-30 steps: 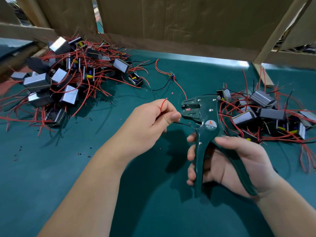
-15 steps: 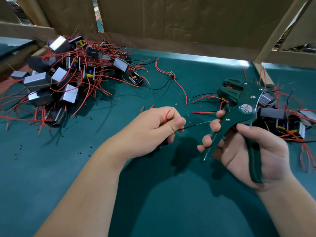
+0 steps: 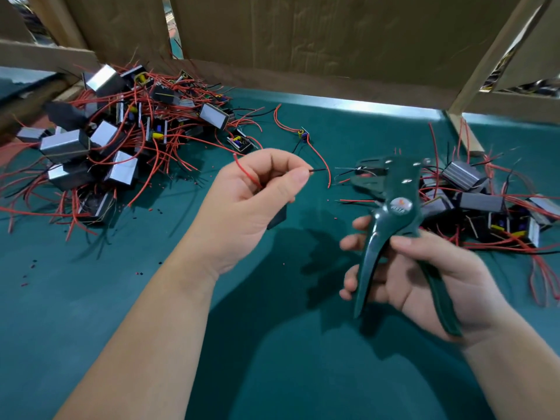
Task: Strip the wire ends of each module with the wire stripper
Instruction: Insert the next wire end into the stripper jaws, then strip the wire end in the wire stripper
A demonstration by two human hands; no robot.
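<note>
My left hand [image 3: 257, 195] holds a small dark module [image 3: 277, 218], mostly hidden under the palm, and pinches its black wire [image 3: 318, 170] between thumb and forefinger. A red wire [image 3: 244, 171] loops up over the fingers. The black wire's tip points right toward the jaws of the green wire stripper [image 3: 391, 207], a short gap apart. My right hand [image 3: 424, 274] grips the stripper's two handles, jaws pointing up and left.
A big pile of modules with red wires [image 3: 115, 140] lies at the far left on the green mat [image 3: 91, 298]. A second pile [image 3: 485, 207] lies right of the stripper. One loose module [image 3: 304, 135] sits mid-table. Cardboard walls [image 3: 303, 40] close the back.
The stripper swung from the right back toward the middle, jaws now facing the wire tip. My left hand rose and turned, holding the black wire out to the right.
</note>
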